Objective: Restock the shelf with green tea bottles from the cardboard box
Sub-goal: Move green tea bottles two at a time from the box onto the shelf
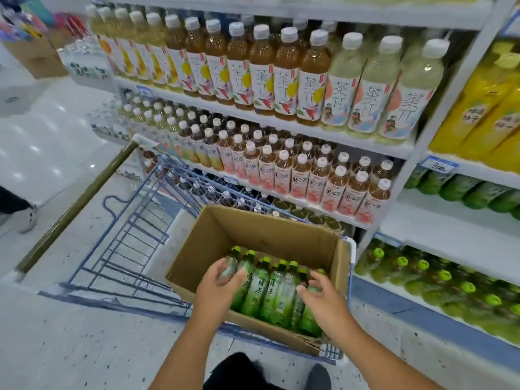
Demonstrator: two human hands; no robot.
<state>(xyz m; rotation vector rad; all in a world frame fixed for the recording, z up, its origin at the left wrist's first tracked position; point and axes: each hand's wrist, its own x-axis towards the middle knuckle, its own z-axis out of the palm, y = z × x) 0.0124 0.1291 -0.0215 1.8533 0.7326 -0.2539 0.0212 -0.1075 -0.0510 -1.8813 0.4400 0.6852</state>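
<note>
An open cardboard box (261,235) sits in a blue wire cart (135,229) and holds several green tea bottles (270,291) with green caps, lying side by side. My left hand (218,288) reaches into the box, its thumb and fingers curled round the leftmost bottle (230,267). My right hand (323,296) is over the right end of the row, thumb and fingers curled round the rightmost bottle (305,281). The shelf (450,237) at the lower right carries matching green-capped bottles (427,277).
White shelving (281,122) ahead is packed with amber and pale tea bottles. Yellow bottles (484,108) and green-wrapped bottles (464,190) fill the right bay. The cart's olive handle (81,204) slants at left. Another person's foot (28,218) shows at the far left.
</note>
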